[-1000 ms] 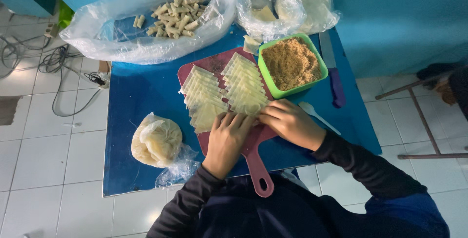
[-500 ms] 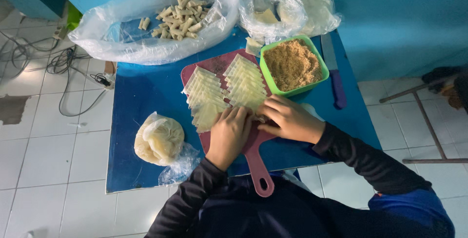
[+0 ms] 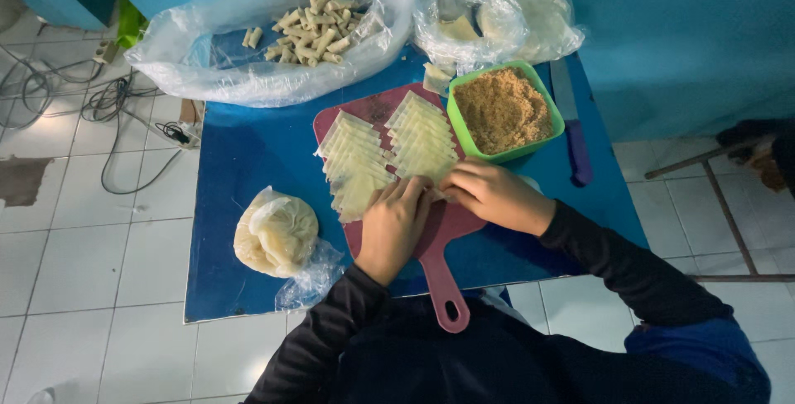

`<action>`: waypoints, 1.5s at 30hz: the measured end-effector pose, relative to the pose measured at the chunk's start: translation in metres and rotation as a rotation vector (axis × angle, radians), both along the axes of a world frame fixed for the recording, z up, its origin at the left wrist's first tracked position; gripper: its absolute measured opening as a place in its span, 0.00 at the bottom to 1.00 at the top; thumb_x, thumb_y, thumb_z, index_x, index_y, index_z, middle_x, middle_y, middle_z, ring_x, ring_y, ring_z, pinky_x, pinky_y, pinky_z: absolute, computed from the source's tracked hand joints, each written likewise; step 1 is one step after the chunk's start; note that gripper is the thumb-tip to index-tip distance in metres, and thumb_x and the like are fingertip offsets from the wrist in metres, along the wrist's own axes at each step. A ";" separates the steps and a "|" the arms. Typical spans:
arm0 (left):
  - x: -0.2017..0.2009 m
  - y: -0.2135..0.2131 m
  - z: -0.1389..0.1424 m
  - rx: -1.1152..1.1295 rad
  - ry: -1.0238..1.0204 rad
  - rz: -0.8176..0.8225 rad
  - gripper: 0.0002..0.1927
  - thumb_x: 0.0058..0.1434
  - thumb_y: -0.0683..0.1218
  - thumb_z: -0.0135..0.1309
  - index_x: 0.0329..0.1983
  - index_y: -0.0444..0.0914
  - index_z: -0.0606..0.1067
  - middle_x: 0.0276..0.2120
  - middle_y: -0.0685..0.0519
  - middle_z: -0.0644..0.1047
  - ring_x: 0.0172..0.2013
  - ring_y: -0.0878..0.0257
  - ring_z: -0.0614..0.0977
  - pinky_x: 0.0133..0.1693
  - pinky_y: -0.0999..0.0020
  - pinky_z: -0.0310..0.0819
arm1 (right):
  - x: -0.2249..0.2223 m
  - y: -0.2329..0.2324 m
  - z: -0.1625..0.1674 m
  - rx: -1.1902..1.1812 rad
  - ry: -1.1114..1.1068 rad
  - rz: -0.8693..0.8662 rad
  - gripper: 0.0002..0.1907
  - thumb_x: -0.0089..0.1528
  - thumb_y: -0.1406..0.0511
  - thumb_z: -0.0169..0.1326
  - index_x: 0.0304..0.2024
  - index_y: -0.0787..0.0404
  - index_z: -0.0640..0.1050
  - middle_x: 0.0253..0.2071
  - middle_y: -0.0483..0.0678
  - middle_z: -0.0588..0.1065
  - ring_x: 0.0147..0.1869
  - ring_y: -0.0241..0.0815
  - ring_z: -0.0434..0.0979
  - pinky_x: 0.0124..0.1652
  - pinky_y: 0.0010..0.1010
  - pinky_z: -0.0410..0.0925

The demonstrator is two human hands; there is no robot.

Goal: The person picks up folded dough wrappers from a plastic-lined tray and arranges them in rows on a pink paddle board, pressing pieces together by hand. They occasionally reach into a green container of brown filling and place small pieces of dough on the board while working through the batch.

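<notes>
White floor tiles and a blue wall are seen around a small blue table [image 3: 248, 164]. On it a red cutting board [image 3: 451, 226] is laid, and two rows of thin, pale wrapper sheets [image 3: 356, 168] are spread on the board, each sheet overlapping the next. The near end of the rows is pressed by the left hand [image 3: 393, 226] and the right hand [image 3: 493, 195], fingers flat and bent; whether a sheet is pinched cannot be told. The sheets look soft and floppy, so one could be torn or stuck to another if pulled fast. The green bowl of brown crumbs [image 3: 503, 110] sits just beside and could be bumped.
</notes>
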State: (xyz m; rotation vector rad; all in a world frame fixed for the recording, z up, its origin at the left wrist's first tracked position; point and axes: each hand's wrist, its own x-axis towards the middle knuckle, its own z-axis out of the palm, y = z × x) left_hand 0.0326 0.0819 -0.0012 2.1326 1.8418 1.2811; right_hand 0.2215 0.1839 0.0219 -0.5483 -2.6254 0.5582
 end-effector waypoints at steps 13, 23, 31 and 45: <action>0.001 -0.010 0.007 0.006 0.022 -0.013 0.13 0.63 0.48 0.58 0.48 0.39 0.75 0.34 0.52 0.79 0.38 0.54 0.81 0.41 0.58 0.70 | -0.004 0.000 0.003 -0.062 0.030 -0.030 0.08 0.61 0.70 0.57 0.42 0.64 0.77 0.40 0.51 0.77 0.45 0.53 0.79 0.42 0.39 0.72; 0.005 0.001 0.001 -0.055 0.043 0.055 0.05 0.64 0.48 0.56 0.39 0.43 0.75 0.33 0.54 0.77 0.38 0.56 0.81 0.41 0.59 0.71 | -0.009 -0.010 -0.003 0.051 0.024 -0.171 0.10 0.60 0.68 0.61 0.41 0.64 0.75 0.40 0.52 0.76 0.46 0.54 0.79 0.42 0.41 0.72; 0.000 -0.004 0.002 0.075 0.203 -0.046 0.10 0.58 0.47 0.58 0.42 0.42 0.76 0.38 0.54 0.76 0.43 0.56 0.79 0.45 0.61 0.73 | 0.004 -0.014 -0.013 0.320 0.087 -0.061 0.13 0.58 0.70 0.61 0.45 0.65 0.78 0.46 0.52 0.75 0.48 0.53 0.79 0.46 0.40 0.72; 0.000 -0.007 -0.003 0.081 0.275 -0.047 0.11 0.59 0.45 0.57 0.45 0.39 0.77 0.41 0.53 0.76 0.43 0.57 0.80 0.44 0.63 0.76 | 0.001 -0.015 -0.009 0.298 0.029 -0.040 0.13 0.58 0.69 0.61 0.45 0.65 0.78 0.45 0.51 0.75 0.49 0.51 0.76 0.48 0.39 0.71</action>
